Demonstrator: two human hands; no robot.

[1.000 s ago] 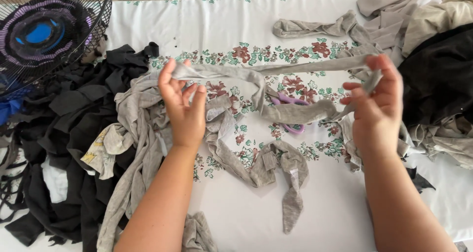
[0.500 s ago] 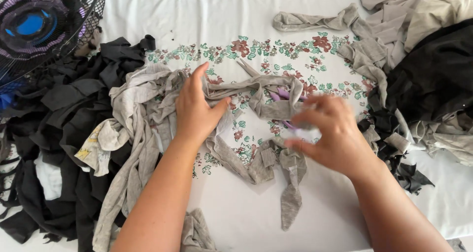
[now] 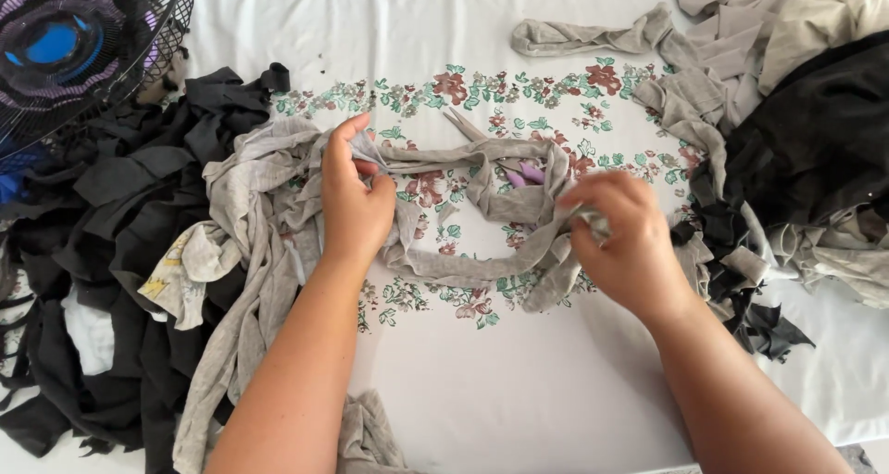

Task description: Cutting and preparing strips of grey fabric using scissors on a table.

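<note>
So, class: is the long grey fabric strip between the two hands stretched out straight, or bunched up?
Bunched up. The grey fabric strip sags in loose, twisted loops on the floral cloth, with the left hand and right hand each gripping part of it.

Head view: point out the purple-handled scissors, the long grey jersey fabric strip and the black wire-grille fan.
purple-handled scissors [image 3: 529, 173], head view, on the exposed handle loop.
long grey jersey fabric strip [image 3: 463, 155], head view, on the span between the hands.
black wire-grille fan [image 3: 139, 43], head view, on the grille wires.

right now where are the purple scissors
In the head view the purple scissors lie centre-right on the floral cloth, mostly hidden under the grey fabric strip, just above the right hand.
</note>
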